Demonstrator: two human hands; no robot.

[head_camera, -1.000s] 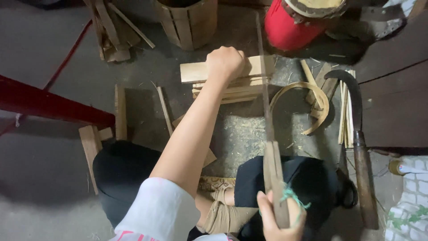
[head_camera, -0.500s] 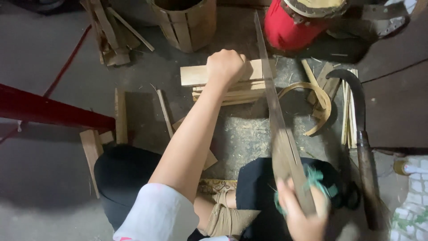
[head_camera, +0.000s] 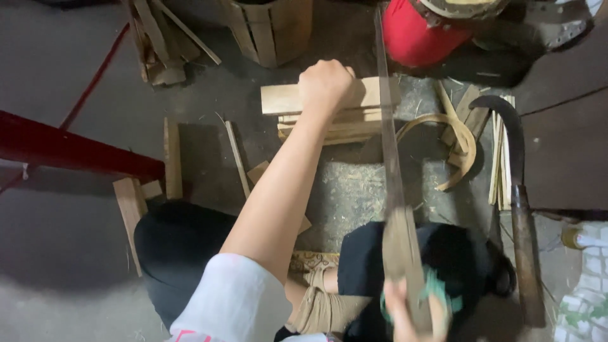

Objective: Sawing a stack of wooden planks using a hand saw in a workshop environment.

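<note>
The right hand (head_camera: 415, 310) is drawing the long saw (head_camera: 391, 171) back from the wood block (head_camera: 282, 99), toward the knees.

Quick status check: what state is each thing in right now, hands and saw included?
Left hand: closed fist, pressing down on the wood planks.
Right hand: gripping the saw handle, motion-blurred.
Saw: blade laid across the planks.
Wood planks: stacked flat on the floor.
Sickle: lying untouched on the floor.

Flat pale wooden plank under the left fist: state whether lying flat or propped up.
Lying flat: the pale wooden plank rests atop stacked strips, left hand pressing it.
</note>
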